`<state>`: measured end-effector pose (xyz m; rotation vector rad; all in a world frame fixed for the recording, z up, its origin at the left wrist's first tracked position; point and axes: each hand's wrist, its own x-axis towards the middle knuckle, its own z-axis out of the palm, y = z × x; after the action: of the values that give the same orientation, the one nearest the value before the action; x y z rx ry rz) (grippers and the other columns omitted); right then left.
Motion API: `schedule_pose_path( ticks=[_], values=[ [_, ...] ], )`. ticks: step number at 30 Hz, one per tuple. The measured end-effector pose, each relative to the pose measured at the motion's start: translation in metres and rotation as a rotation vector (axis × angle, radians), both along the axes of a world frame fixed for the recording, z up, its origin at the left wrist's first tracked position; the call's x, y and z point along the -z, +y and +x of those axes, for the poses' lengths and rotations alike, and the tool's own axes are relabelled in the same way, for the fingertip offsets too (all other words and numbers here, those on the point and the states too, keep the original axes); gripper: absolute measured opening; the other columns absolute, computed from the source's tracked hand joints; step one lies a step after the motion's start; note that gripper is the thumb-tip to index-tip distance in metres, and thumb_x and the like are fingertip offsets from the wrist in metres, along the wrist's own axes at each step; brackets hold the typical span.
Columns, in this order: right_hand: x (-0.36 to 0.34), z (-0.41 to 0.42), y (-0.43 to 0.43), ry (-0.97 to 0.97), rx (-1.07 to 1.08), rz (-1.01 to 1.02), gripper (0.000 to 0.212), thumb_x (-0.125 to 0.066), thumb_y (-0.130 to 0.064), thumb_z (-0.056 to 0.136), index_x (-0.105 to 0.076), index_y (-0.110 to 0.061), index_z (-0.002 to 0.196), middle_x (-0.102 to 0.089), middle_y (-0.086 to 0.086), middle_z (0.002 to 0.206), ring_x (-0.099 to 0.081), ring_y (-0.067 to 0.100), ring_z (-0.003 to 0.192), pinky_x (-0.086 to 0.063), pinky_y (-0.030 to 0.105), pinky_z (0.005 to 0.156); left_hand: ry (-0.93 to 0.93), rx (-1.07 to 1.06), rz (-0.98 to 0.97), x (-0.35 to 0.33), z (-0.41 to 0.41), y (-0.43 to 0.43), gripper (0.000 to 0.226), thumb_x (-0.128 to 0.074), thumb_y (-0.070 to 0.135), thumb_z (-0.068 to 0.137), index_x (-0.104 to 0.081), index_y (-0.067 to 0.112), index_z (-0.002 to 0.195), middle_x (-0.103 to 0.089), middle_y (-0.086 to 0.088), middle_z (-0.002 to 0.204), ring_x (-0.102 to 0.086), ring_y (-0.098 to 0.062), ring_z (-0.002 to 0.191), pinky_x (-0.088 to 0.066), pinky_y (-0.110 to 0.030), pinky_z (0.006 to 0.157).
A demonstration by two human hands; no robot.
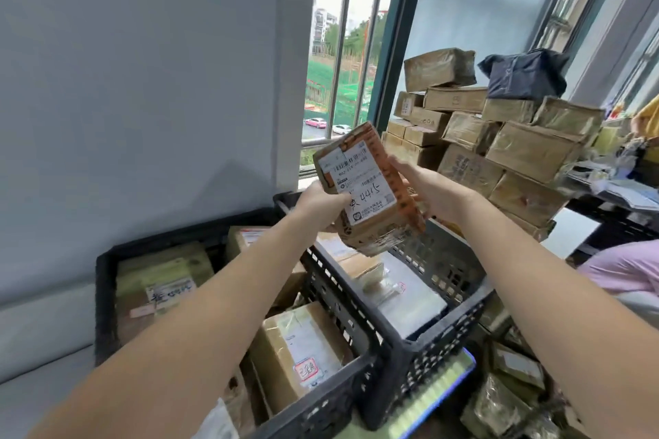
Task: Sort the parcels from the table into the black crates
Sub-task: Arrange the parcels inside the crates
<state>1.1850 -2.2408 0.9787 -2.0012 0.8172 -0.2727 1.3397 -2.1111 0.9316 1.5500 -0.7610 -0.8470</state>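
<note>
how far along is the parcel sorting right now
Partly done: the left crate and right crate already hold several parcels. In hand: the left hand and right hand hold a labelled parcel above the right crate. Left: a big stack of parcels beyond it.

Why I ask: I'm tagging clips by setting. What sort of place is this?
Likely a parcel sorting room: black crates hold labelled parcels, and taped cartons are stacked by the window.

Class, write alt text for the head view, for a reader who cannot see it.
The left hand and right hand hold a labelled brown parcel above two black crates that contain parcels. More parcels are stacked at right beside a window.
</note>
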Motion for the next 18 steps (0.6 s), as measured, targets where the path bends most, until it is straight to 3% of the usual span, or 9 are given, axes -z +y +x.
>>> schedule_pose_path(
  ticks=[2,4,5,7,9,11,13,15,18],
  values=[
    [0.012,-0.004,-0.033,0.011,-0.036,-0.007,0.047,-0.033,-0.086,0.078,-0.067,-0.058,0.095,-0.074,-0.023,0.095,-0.070,0.002,0.093,-0.042,0.043,0.089,0.028,-0.017,0.007,0.010,-0.009,-0.031,0.021,-0.067,0.015,0.093,-0.052,0.025,0.104,-0.066,0.001,0.104,-0.065,-0.014,0.090,-0.054,-0.025,0.056],
    [0.023,-0.004,-0.070,0.041,-0.046,-0.028,0.042,-0.034,-0.087,0.080,-0.066,-0.063,0.092,-0.073,-0.026,0.093,-0.070,-0.002,0.083,-0.040,0.031,0.074,0.041,-0.049,0.005,0.022,-0.018,-0.063,0.034,-0.069,0.012,0.091,-0.048,0.022,0.116,-0.064,0.001,0.107,-0.064,-0.012,0.089,-0.049,-0.022,0.054],
    [0.028,-0.002,-0.087,0.071,-0.041,-0.046,0.046,-0.033,-0.086,0.082,-0.066,-0.060,0.100,-0.073,-0.024,0.095,-0.071,0.002,0.088,-0.042,0.031,0.074,0.054,-0.063,0.013,0.027,-0.022,-0.078,0.041,-0.070,0.013,0.090,-0.046,0.019,0.123,-0.064,-0.001,0.111,-0.063,-0.013,0.092,-0.049,-0.023,0.056],
    [0.040,0.006,-0.123,0.136,-0.037,-0.098,0.068,-0.032,-0.087,0.081,-0.062,-0.044,0.124,-0.071,-0.014,0.115,-0.065,0.016,0.109,-0.047,0.041,0.093,0.090,-0.062,0.039,0.038,-0.031,-0.107,0.049,-0.071,0.022,0.091,-0.046,0.014,0.132,-0.064,-0.005,0.117,-0.064,-0.016,0.098,-0.052,-0.027,0.064],
    [0.052,0.014,-0.153,0.202,-0.052,-0.163,0.087,-0.030,-0.091,0.078,-0.055,-0.032,0.137,-0.064,-0.004,0.130,-0.059,0.022,0.119,-0.042,0.044,0.104,0.104,-0.045,0.085,0.050,-0.039,-0.131,0.058,-0.072,0.038,0.089,-0.047,0.014,0.136,-0.064,-0.006,0.121,-0.065,-0.021,0.106,-0.057,-0.035,0.076],
    [0.062,0.022,-0.174,0.263,-0.064,-0.208,0.093,-0.029,-0.090,0.079,-0.051,-0.026,0.142,-0.059,0.001,0.137,-0.056,0.023,0.122,-0.040,0.038,0.097,0.081,-0.032,0.160,0.061,-0.042,-0.149,0.069,-0.071,0.053,0.084,-0.047,0.018,0.137,-0.062,-0.004,0.127,-0.062,-0.023,0.112,-0.054,-0.043,0.091],
    [0.073,0.032,-0.192,0.326,-0.094,-0.253,0.093,-0.028,-0.088,0.081,-0.048,-0.024,0.145,-0.055,0.004,0.142,-0.053,0.026,0.125,-0.036,0.037,0.093,0.060,-0.040,0.203,0.069,-0.041,-0.159,0.068,-0.069,0.061,0.081,-0.048,0.023,0.133,-0.062,0.000,0.126,-0.061,-0.018,0.108,-0.052,-0.036,0.084],
    [0.086,0.044,-0.207,0.348,-0.134,-0.260,0.090,-0.026,-0.086,0.084,-0.050,-0.024,0.144,-0.055,0.005,0.142,-0.053,0.027,0.124,-0.034,0.037,0.092,0.099,-0.116,0.158,0.079,-0.037,-0.167,0.071,-0.073,0.053,0.081,-0.046,0.020,0.138,-0.061,0.006,0.119,-0.060,-0.010,0.100,-0.050,-0.028,0.074],
    [0.106,0.062,-0.225,0.353,-0.110,-0.152,0.079,-0.030,-0.074,0.093,-0.054,-0.016,0.141,-0.056,0.009,0.141,-0.055,0.026,0.118,-0.037,0.038,0.094,0.109,-0.267,0.082,0.092,-0.029,-0.182,0.084,-0.083,0.025,0.079,-0.034,0.014,0.147,-0.055,0.010,0.110,-0.059,-0.008,0.097,-0.049,-0.022,0.070]
  ],
)
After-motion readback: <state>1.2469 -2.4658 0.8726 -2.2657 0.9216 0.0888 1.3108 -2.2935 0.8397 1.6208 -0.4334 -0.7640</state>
